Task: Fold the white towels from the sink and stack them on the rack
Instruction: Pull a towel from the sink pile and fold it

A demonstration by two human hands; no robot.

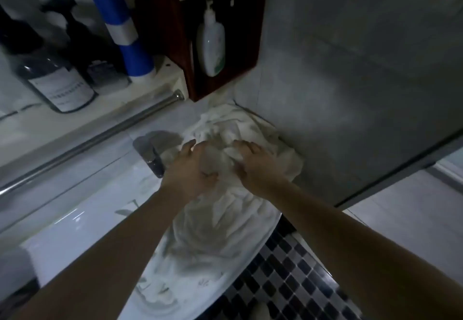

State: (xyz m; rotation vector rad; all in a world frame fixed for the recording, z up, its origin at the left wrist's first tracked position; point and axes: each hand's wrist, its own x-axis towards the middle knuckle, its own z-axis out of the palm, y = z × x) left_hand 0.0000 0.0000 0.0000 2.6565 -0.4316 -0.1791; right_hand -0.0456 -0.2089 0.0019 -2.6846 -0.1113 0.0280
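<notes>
A dim bathroom with grey tiled walls is seen, and a white ceramic sink (271, 222) is set close against the wall corner. The left hand (193, 166) is laid on the crumpled white towels (213, 232) with its fingers spread toward 12 o'clock; whether cloth is pinched under its thumb cannot be told. The right hand (253, 164), just beside it at 3 o'clock, is clenched on a bunched fold of the same towels.

The towels are heaped in the sink. Their long axis is run from the wall corner at 12 o'clock down to the near end of the basin at 6 o'clock. Both hands are placed on the far half, so most of the cloth is left trailing toward 6 o'clock beneath the forearms.

A dark chrome tap (153, 156) is touched by the towels at 9 o'clock of the left hand. Further out, at 10 o'clock, a long steel rail (100, 136) is fixed under a white shelf (160, 79). This is judged the likely rack, and the left hand is the nearer to it.
</notes>
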